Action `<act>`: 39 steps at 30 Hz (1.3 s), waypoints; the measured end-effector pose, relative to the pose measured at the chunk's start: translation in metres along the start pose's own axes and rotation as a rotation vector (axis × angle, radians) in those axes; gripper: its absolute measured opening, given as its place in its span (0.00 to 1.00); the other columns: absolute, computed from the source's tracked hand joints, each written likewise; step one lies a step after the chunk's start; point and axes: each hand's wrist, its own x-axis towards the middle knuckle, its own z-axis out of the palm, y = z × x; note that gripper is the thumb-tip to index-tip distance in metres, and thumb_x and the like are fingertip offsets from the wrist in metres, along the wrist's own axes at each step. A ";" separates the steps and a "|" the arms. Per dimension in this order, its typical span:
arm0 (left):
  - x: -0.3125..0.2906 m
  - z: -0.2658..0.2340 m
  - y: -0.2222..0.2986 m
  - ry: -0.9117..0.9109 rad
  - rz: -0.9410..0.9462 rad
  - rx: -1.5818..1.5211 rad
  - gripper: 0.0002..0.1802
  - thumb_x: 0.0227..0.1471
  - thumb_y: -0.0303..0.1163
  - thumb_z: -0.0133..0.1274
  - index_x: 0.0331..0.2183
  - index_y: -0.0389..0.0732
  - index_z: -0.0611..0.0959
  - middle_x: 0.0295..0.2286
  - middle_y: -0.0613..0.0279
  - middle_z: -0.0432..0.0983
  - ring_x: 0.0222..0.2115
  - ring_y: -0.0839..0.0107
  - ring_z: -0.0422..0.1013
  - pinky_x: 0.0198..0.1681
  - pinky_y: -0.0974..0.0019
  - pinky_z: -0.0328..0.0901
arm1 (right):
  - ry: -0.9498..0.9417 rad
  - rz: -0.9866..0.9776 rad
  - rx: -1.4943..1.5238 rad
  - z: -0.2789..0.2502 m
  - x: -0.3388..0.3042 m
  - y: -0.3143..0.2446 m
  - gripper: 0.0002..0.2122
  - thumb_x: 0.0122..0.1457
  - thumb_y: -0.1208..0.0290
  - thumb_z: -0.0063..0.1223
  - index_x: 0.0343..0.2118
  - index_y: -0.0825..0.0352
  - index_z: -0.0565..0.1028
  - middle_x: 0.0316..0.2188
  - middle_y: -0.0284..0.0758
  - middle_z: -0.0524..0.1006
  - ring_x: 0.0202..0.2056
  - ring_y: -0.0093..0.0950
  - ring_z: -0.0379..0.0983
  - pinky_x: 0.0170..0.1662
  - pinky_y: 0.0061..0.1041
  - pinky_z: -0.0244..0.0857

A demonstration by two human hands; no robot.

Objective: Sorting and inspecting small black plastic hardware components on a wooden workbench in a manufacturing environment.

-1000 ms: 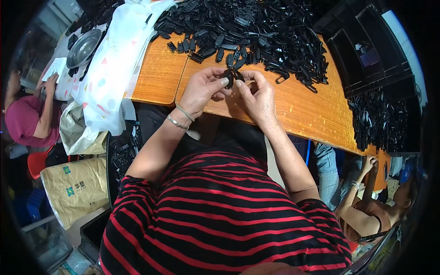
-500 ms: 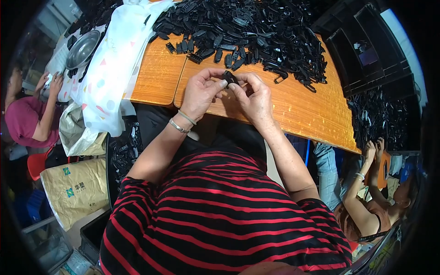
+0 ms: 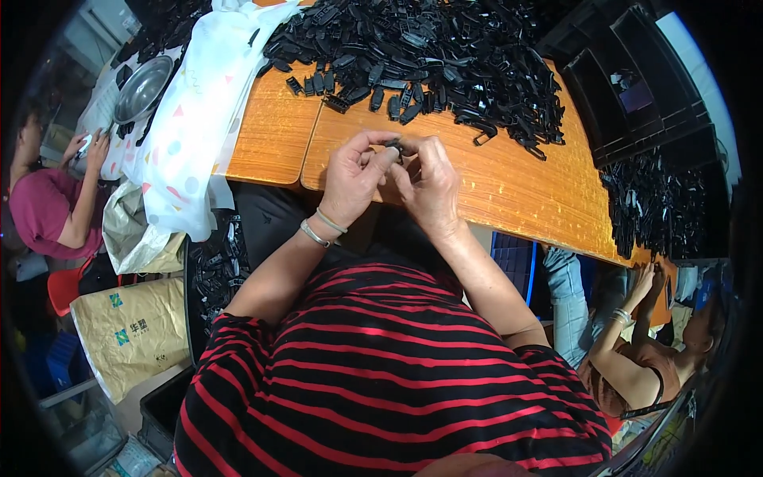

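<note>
Over the near edge of the wooden table, my two hands meet at a small black plastic part. My left hand pinches it between thumb and fingers. From the other side, my right hand closes its thumb and fingers at the same part, and my fingers cover much of it. Just beyond my hands spreads a large heap of similar black plastic parts, some long and narrow, some short and rounded. A few loose pieces lie at the heap's near left side.
White patterned sheeting drapes over the table's left side, beside a metal bowl. Black crates stand at the right, near another parts pile. Co-workers sit left and right. A tan sack is lower left.
Both hands have come slightly nearer to me, and the black part has turned in my fingers, so less of it shows. The right-hand co-worker's hands have moved lower.
</note>
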 end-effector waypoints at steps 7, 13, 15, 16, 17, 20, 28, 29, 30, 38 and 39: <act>-0.001 0.004 0.006 -0.013 0.070 0.012 0.09 0.60 0.32 0.50 0.36 0.34 0.77 0.28 0.67 0.75 0.25 0.84 0.69 0.30 0.79 0.65 | -0.187 0.183 0.219 0.011 -0.014 -0.006 0.22 0.51 0.74 0.61 0.48 0.67 0.68 0.30 0.44 0.75 0.30 0.43 0.75 0.33 0.36 0.68; -0.012 -0.015 0.018 -0.023 -0.067 0.017 0.09 0.61 0.32 0.49 0.32 0.35 0.77 0.25 0.69 0.73 0.27 0.83 0.68 0.31 0.79 0.64 | -0.126 0.166 0.301 0.026 -0.016 -0.020 0.19 0.51 0.69 0.62 0.44 0.67 0.69 0.26 0.44 0.76 0.29 0.45 0.75 0.30 0.37 0.68; -0.023 -0.032 0.023 -0.045 -0.177 0.019 0.11 0.61 0.33 0.48 0.30 0.36 0.77 0.24 0.70 0.72 0.26 0.82 0.67 0.30 0.77 0.64 | -0.400 0.186 0.248 0.020 -0.012 -0.024 0.16 0.53 0.66 0.61 0.40 0.68 0.70 0.25 0.40 0.75 0.27 0.35 0.75 0.31 0.31 0.67; -0.029 -0.048 0.032 -0.085 -0.230 0.173 0.12 0.60 0.33 0.48 0.29 0.35 0.78 0.24 0.69 0.73 0.26 0.81 0.68 0.30 0.75 0.64 | -0.548 0.137 0.230 0.011 -0.006 -0.026 0.16 0.52 0.62 0.63 0.39 0.66 0.73 0.26 0.39 0.76 0.28 0.34 0.75 0.33 0.30 0.68; -0.037 -0.069 0.043 -0.125 -0.285 0.328 0.13 0.60 0.34 0.49 0.29 0.34 0.78 0.24 0.67 0.74 0.26 0.80 0.68 0.30 0.73 0.64 | -0.539 0.150 0.226 0.007 -0.005 -0.021 0.16 0.52 0.62 0.63 0.39 0.66 0.73 0.26 0.39 0.76 0.28 0.34 0.75 0.33 0.30 0.68; -0.071 -0.131 0.091 -0.264 -0.392 1.137 0.10 0.55 0.32 0.54 0.31 0.33 0.80 0.25 0.62 0.76 0.29 0.74 0.71 0.32 0.70 0.65 | -0.482 0.074 0.121 -0.021 0.002 0.006 0.13 0.52 0.63 0.63 0.37 0.64 0.79 0.30 0.38 0.78 0.32 0.33 0.77 0.36 0.30 0.70; -0.029 -0.106 0.077 0.147 -0.056 0.951 0.08 0.52 0.26 0.56 0.35 0.32 0.81 0.28 0.58 0.78 0.31 0.71 0.75 0.36 0.69 0.69 | -0.258 0.051 -0.643 -0.100 0.027 0.089 0.07 0.53 0.75 0.56 0.36 0.66 0.78 0.33 0.39 0.74 0.36 0.40 0.74 0.38 0.34 0.68; -0.011 -0.096 0.065 0.124 0.106 1.089 0.09 0.51 0.27 0.57 0.35 0.33 0.81 0.29 0.55 0.79 0.32 0.68 0.77 0.36 0.69 0.69 | -0.289 0.019 -0.727 -0.100 0.027 0.096 0.08 0.53 0.75 0.56 0.36 0.65 0.78 0.33 0.39 0.73 0.37 0.39 0.73 0.39 0.34 0.68; 0.006 -0.083 0.056 0.101 0.147 1.136 0.10 0.51 0.30 0.57 0.35 0.36 0.82 0.30 0.52 0.79 0.33 0.61 0.77 0.36 0.65 0.69 | -0.289 0.002 -0.724 -0.096 0.028 0.101 0.08 0.53 0.75 0.56 0.36 0.65 0.78 0.33 0.39 0.73 0.37 0.39 0.73 0.39 0.34 0.68; 0.099 -0.028 0.006 0.157 0.334 1.347 0.10 0.49 0.37 0.57 0.28 0.39 0.83 0.28 0.54 0.79 0.31 0.55 0.75 0.34 0.57 0.70 | -0.356 -0.115 -0.627 -0.081 0.036 0.081 0.08 0.51 0.76 0.57 0.36 0.65 0.77 0.35 0.38 0.72 0.40 0.39 0.71 0.39 0.36 0.68; 0.105 -0.026 0.003 0.136 0.279 1.418 0.11 0.48 0.37 0.58 0.26 0.38 0.83 0.27 0.53 0.79 0.30 0.54 0.75 0.33 0.57 0.70 | -0.368 -0.135 -0.578 -0.076 0.034 0.080 0.08 0.50 0.77 0.57 0.35 0.66 0.76 0.36 0.38 0.71 0.40 0.39 0.70 0.39 0.36 0.68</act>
